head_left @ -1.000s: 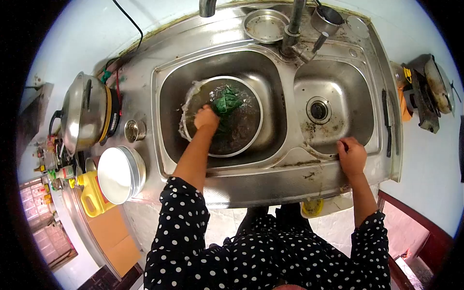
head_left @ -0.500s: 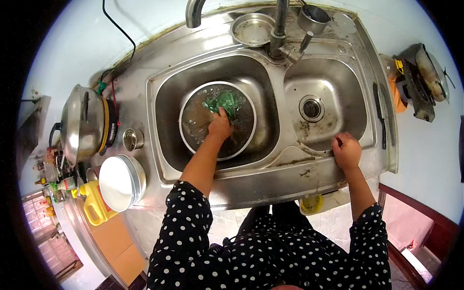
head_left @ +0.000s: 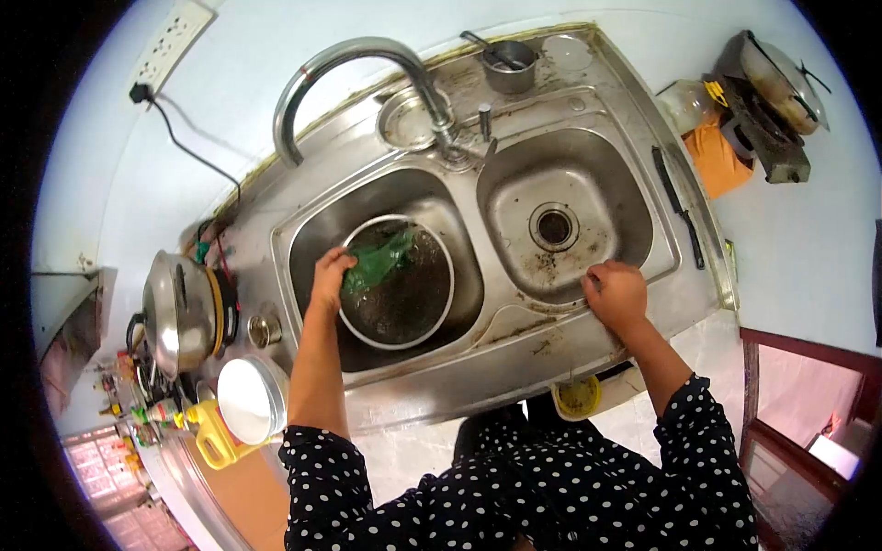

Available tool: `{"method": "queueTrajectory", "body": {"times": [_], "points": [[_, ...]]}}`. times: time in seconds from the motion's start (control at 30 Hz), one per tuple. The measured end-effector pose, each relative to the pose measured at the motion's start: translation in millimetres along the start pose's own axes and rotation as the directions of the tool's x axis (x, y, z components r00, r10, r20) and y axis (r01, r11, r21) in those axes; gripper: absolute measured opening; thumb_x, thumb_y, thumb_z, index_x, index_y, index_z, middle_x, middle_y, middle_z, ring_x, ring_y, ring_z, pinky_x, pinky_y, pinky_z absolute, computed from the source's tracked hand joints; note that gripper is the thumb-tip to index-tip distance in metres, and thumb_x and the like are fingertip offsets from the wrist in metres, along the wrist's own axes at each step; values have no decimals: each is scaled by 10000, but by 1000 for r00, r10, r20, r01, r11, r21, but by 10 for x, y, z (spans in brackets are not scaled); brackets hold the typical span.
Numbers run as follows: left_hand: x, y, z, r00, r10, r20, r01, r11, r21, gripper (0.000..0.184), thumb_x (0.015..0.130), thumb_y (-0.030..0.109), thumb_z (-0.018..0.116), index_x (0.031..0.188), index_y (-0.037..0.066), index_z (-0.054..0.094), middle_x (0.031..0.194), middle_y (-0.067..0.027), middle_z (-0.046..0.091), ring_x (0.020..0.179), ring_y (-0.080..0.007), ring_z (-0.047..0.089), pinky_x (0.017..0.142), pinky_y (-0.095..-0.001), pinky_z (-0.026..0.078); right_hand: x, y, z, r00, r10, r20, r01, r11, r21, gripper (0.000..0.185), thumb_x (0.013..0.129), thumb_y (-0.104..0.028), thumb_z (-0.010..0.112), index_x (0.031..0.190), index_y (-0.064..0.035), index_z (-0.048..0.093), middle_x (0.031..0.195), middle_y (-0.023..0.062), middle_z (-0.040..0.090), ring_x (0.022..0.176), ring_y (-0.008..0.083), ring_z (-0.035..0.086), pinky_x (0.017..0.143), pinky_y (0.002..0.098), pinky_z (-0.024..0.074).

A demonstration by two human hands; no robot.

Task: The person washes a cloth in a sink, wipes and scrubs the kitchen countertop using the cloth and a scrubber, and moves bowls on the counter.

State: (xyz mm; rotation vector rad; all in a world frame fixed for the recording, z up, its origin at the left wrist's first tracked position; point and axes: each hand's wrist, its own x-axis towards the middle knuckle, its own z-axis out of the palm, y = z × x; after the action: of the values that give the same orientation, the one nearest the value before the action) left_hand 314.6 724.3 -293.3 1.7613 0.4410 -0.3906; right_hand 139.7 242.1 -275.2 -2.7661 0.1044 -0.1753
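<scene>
In the left basin (head_left: 386,186) stands a round, white-rimmed metal bowl (head_left: 453,280) with dark, murky water in it. My left hand (head_left: 332,275) is at the bowl's left edge, its fingers closed on one end of a thin, crumpled green cloth (head_left: 378,262). The cloth stretches to the right over the water and looks wet; its exact material is hard to make out. Curled and resting on the front rim of the right basin (head_left: 614,197) is my right hand (head_left: 616,294). Its fingertips are tucked under, so anything inside is hidden.
A curved faucet (head_left: 354,50) arches over the left basin. Behind stand a small pot (head_left: 508,73) and a shallow round pan (head_left: 404,119). A knife (head_left: 675,197) lies along the right edge. Stacked white bowls (head_left: 248,401), a metal cup (head_left: 265,331) and a lidded pan (head_left: 179,315) stand left.
My left hand has moved from the middle of the bowl to its left edge, drawing the green cloth leftward and spreading it. My right hand stays on the rim. The camera view has shifted and turned.
</scene>
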Motion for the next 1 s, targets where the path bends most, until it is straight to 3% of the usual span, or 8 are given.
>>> {"method": "queueTrajectory", "body": {"times": [0.2,0.3,0.37,0.4,0.47,0.6,0.8,1.0], "points": [[498,-994,749,954,-72,-292,114,985,131,561,753,22,637,1302,26,522,1180,-187,605,1032,-297,598,863,-399,470,8,-26,-21,997,-38,-63,39,999,10,152,746,-210,665,766,-60,687,734,124,644,703,323,619,680,424,486],[382,-1138,931,921,58,-386,221,737,639,507,725,44,660,1217,-7,553,1071,-171,638,945,-242,622,848,-351,476,5,-13,14,1000,-20,7,20,997,79,156,746,-207,665,776,-55,685,749,127,646,714,323,622,683,422,491],[266,-892,788,984,121,130,-172,467,867,444,726,32,678,1154,-8,569,1073,-164,633,941,-252,624,848,-341,481,-3,0,38,1000,10,-11,-9,998,62,181,738,-228,656,796,-60,694,753,114,639,710,320,617,708,428,490],[259,-772,710,984,128,125,-170,460,871,444,726,32,678,1154,-8,569,1073,-164,633,941,-252,624,848,-341,481,-4,-7,29,1000,8,-19,-6,998,70,181,738,-228,656,796,-60,694,753,114,639,710,320,617,708,428,490],[228,-529,511,996,65,59,-82,921,382,446,711,12,702,1137,-8,569,1068,-133,629,952,-260,618,868,-338,473,-16,-20,-5,998,65,-25,-62,994,85,156,756,-218,664,805,-74,700,757,102,636,714,320,617,705,409,493],[-506,498,368,914,355,199,-402,864,304,428,719,-26,691,1133,-12,581,1019,-85,628,956,-172,576,856,-272,446,110,-89,-28,968,250,14,-237,898,371,167,777,-215,673,883,-88,701,818,94,639,775,308,621,719,380,493],[-1510,1578,336,851,485,202,-523,819,237,441,759,-57,645,1191,-4,573,1080,-46,607,968,-129,571,873,-238,440,638,-1427,-30,955,-289,-58,273,793,544,455,776,-176,717,1200,-70,590,1075,131,615,997,274,610,843,356,483],[-2083,2039,213,800,580,154,-588,808,13,416,781,-77,629,1189,-21,572,994,-47,634,874,-92,580,790,-211,461,1146,-2316,876,929,-329,-171,369,770,521,748,767,-309,734,1382,-59,391,1225,189,572,1124,325,567,935,415,478]]}}
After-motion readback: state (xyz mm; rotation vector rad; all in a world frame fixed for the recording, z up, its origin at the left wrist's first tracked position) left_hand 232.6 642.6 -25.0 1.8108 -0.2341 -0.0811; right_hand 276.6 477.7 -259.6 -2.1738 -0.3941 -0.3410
